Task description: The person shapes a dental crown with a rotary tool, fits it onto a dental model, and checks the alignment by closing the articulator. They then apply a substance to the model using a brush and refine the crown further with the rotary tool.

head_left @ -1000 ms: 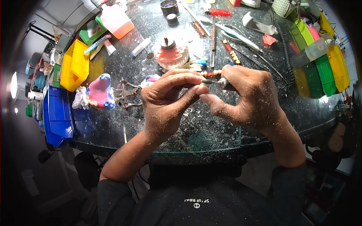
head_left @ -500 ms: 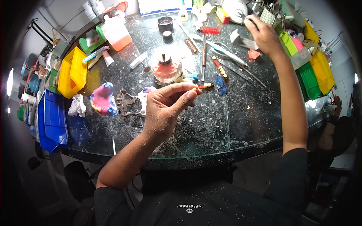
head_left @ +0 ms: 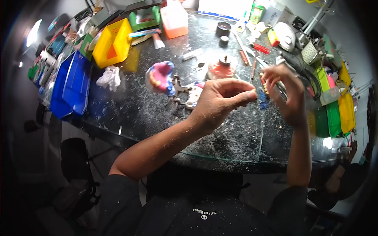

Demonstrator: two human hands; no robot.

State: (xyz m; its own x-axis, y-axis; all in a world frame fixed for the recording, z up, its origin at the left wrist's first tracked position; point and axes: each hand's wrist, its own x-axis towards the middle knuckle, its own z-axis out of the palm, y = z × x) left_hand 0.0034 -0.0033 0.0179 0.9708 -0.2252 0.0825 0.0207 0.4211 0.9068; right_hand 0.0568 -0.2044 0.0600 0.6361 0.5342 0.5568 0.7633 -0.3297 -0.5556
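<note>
My left hand [head_left: 222, 100] is over the middle of the bench, thumb and index finger pinched together. A tiny pale yellowish piece, like an artificial tooth, sits at its fingertips, mostly covered. To its right hovers my right hand [head_left: 289, 96], smeared by motion, fingers curled but apart, with nothing visible in them. Behind the left hand stands a dental cast with pink wax [head_left: 220, 71]. An articulator [head_left: 180, 87] lies to the left, beside a pink and blue wax denture base with teeth [head_left: 160, 78]. Between the hands are a blue wax piece [head_left: 263, 101] and a partly hidden strip of teeth [head_left: 264, 83].
White dust covers the dark bench [head_left: 224, 143]. Blue [head_left: 69, 88] and yellow [head_left: 112, 43] bins line the left; green [head_left: 334, 118] and yellow [head_left: 347, 112] bins line the right. Crumpled tissue [head_left: 109, 78], a bottle of pink liquid [head_left: 174, 21] and a red-handled tool [head_left: 260, 48] lie about.
My right hand has come back from the far right of the bench toward my left hand. My left hand keeps its pinch. The whole view has shifted, with bench items now farther right.
</note>
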